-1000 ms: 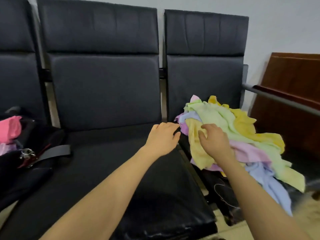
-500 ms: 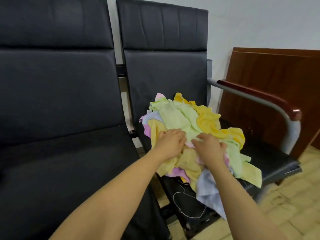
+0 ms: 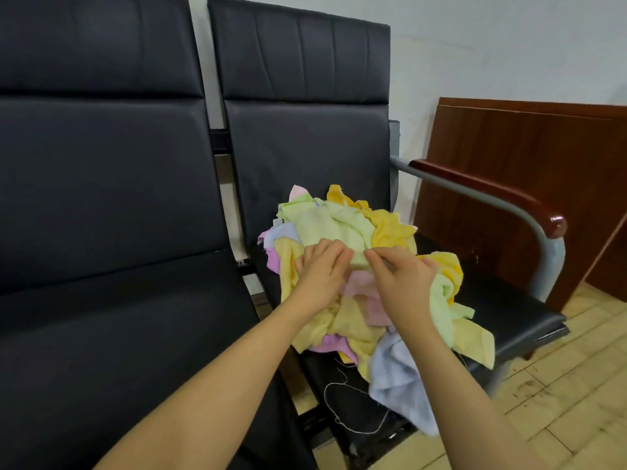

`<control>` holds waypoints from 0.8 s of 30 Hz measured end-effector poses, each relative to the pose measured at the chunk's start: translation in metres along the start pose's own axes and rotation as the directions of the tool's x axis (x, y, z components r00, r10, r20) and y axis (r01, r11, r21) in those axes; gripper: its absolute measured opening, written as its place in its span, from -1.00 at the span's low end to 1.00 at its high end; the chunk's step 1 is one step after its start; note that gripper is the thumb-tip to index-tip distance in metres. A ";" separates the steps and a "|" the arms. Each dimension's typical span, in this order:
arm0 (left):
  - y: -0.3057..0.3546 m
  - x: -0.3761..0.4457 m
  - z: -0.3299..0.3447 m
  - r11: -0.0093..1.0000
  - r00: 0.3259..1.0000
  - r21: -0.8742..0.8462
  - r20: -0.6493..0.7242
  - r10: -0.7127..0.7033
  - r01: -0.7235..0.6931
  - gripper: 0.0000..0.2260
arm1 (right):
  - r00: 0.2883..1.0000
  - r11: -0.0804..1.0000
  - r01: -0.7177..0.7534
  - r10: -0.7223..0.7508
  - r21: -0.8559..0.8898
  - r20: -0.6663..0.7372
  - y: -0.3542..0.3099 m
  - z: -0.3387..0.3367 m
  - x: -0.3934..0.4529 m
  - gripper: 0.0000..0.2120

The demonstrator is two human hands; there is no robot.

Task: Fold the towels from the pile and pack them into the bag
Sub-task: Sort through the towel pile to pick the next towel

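Note:
A loose pile of towels (image 3: 390,228) in yellow, pink, purple and pale blue lies on the right-hand black seat (image 3: 509,313). A light green towel (image 3: 325,222) sits on top of it. My left hand (image 3: 320,273) lies on the middle of the pile with its fingers curled into the near edge of the green towel. Just to its right, my right hand (image 3: 402,279) pinches the same edge between thumb and forefinger. A pale blue towel (image 3: 397,378) hangs over the seat's front edge. The bag is out of view.
A second black seat (image 3: 118,334) adjoins on the left. A grey metal armrest with a brown wooden top (image 3: 492,191) bounds the right seat. A brown wooden panel (image 3: 526,157) stands behind it. A loose white thread (image 3: 339,405) dangles below the pile, over the tiled floor (image 3: 559,401).
My view has swung right, and the bag on the left seat has left the frame. Both hands have moved onto the pile and closed together on the green towel's edge.

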State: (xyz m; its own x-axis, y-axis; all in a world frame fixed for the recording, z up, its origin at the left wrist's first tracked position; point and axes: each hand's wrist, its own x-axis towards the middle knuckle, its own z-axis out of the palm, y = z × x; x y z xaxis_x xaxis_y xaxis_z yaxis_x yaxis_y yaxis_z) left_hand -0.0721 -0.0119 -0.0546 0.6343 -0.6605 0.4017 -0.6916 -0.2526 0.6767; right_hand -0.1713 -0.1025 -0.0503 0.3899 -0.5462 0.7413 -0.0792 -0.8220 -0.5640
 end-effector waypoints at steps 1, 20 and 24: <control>-0.001 -0.004 -0.005 1.000 0.999 -0.023 -0.036 0.015 -0.016 -0.73 | 0.998 0.996 -0.042 0.039 0.081 0.043 -0.002 -0.001 -0.001 -0.83; -0.046 -0.059 -0.064 0.969 0.910 0.187 -0.408 -0.076 0.164 -0.70 | 0.946 0.983 -0.110 0.149 -0.147 0.287 -0.005 0.017 0.000 -0.78; -0.042 -0.048 -0.063 0.905 0.918 0.346 -0.381 -0.106 0.248 -0.65 | 0.908 0.949 -0.106 0.214 -0.297 0.360 -0.007 0.039 0.014 -0.64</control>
State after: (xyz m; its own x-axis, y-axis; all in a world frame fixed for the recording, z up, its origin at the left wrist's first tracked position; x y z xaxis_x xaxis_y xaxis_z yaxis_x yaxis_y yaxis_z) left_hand -0.0516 0.0751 -0.0640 0.7874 -0.3102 0.5327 -0.5881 -0.6370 0.4983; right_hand -0.1295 -0.0978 -0.0504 0.6676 -0.6141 0.4210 -0.3893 -0.7699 -0.5057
